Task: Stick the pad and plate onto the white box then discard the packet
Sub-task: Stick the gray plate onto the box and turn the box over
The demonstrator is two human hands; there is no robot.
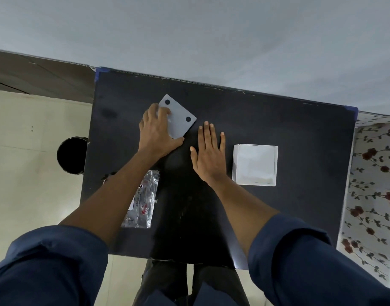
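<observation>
Grey plate pressed under the left hand on a black table.
The plate [178,117] is covered by the spread fingers of the left hand [157,131]; nothing is pinched. The right hand [209,155] is laid flat, fingers extended, beside the white box [254,165]. The packet [142,199] is partly hidden under the left forearm.

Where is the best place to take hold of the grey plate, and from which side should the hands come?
Probably at the free right corner of the grey plate, near its hole. It lies flat on the black table, turned like a diamond, so an edge must be lifted first. The left hand already covers its left part; the right hand lies flat beside it.
</observation>
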